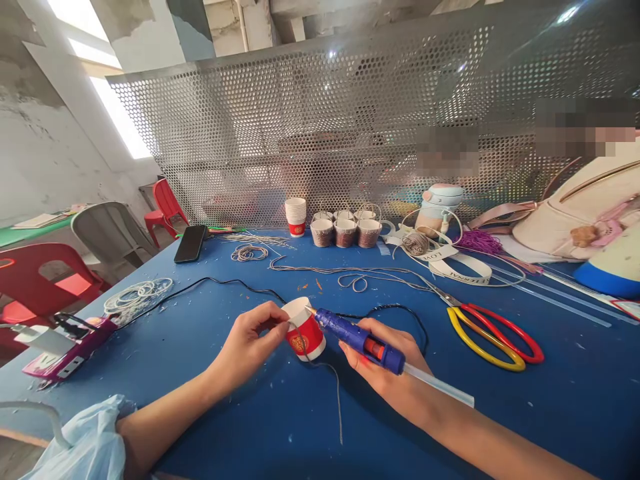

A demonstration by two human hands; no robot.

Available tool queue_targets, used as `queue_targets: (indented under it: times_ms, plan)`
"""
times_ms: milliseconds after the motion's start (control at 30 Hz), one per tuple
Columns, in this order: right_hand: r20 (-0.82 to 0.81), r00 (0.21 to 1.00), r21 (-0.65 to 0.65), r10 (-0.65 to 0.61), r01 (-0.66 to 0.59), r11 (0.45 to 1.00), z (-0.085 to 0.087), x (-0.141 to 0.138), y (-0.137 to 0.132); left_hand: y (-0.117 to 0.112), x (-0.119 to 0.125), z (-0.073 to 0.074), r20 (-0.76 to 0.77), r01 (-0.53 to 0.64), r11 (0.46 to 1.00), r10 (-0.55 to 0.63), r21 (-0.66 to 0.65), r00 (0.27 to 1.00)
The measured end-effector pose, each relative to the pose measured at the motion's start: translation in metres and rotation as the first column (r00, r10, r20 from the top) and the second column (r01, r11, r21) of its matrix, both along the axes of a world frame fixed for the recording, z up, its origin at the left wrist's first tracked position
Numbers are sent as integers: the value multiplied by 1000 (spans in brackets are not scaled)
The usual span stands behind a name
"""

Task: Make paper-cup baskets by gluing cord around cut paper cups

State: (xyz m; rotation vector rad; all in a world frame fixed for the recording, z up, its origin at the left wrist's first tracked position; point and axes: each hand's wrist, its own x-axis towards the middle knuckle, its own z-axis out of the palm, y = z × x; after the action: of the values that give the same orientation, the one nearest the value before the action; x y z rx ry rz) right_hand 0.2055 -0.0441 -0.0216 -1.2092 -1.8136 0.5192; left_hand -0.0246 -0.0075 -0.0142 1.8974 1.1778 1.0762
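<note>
A red and white paper cup (309, 339) stands slightly tilted on the blue table between my hands. My left hand (263, 330) pinches a grey cord (336, 375) against the cup's left rim, and the cord's loose end trails down the front onto the table. In my right hand (383, 360) is a blue hot glue gun (350, 333), its nozzle at the cup's upper right rim. A clear glue stick (440, 385) sticks out of the gun's back end.
Scissors (493, 333) with red and yellow handles lie at right. Behind are stacked cups (295, 217), several cord-wrapped cups (345, 233), a phone (191, 243) and a bottle (440, 207). A purple power strip (75, 353) sits at left; a perforated metal screen (240, 133) borders the back.
</note>
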Motion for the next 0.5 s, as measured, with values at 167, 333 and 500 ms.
queue_targets:
  times_ms: [167,333,500]
  plan:
    - [-63,998,-24,-12,10,1000,0,1,4,1,0,2,80,25,994,-17,-107,997]
    - [-23,999,-75,25,-26,997,4,1,0,2,-1,3,116,31,987,-13,-158,993]
    - [-13,987,-56,159,-160,986,1,-1,-5,1,-1,4,108,22,968,5,-251,994]
